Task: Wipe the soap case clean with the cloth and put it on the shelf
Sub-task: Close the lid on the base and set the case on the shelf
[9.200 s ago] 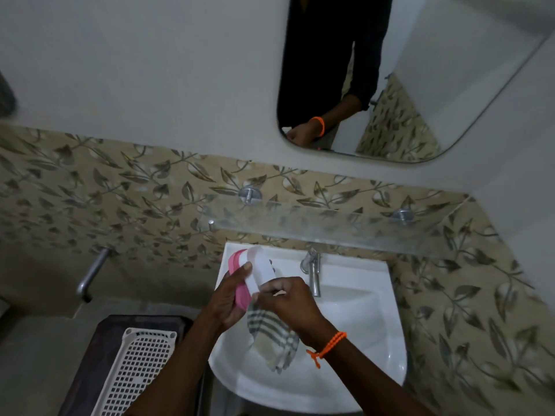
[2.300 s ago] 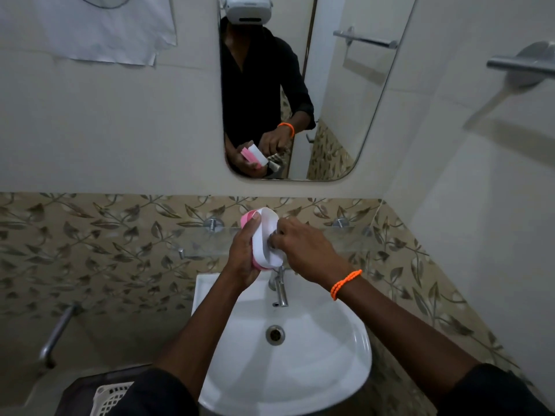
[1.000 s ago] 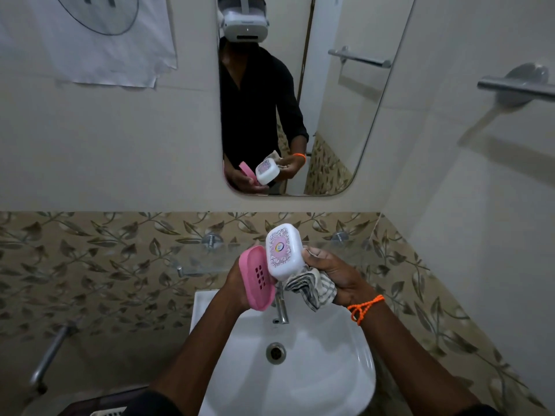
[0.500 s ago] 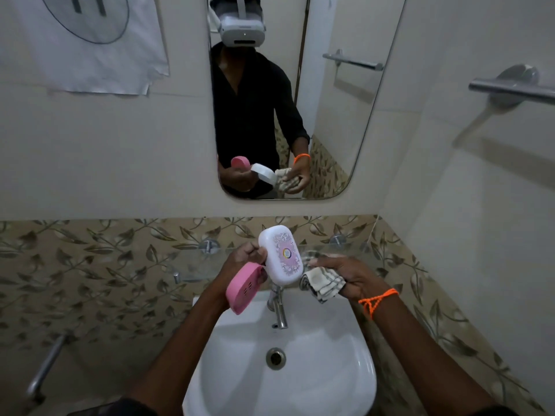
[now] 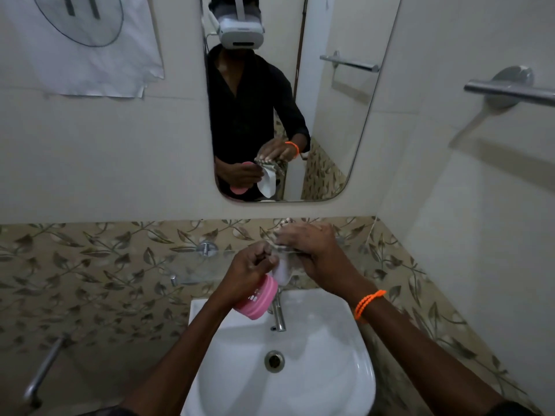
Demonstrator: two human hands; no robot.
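My left hand [image 5: 250, 268] grips the soap case above the sink. Its pink base [image 5: 257, 301] hangs below my fist and its white lid [image 5: 280, 272] shows between my two hands. My right hand [image 5: 312, 250] lies over the top of the lid and presses the checked cloth against it. The cloth is almost hidden under that hand; the mirror [image 5: 288, 97] shows it bunched on the lid. The glass shelf [image 5: 195, 265] runs along the patterned tiles just behind and left of my hands.
A white sink [image 5: 339, 370] with a metal tap [image 5: 279, 313] is directly below my hands. A towel bar [image 5: 510, 93] sticks out of the right wall. A metal pipe [image 5: 45, 367] is at the lower left. A paper sheet [image 5: 84, 43] hangs on the upper left wall.
My right hand with the cloth has moved left onto the white lid and covers it. The pink base has swung lower under my left hand. The lid's printed face no longer shows.
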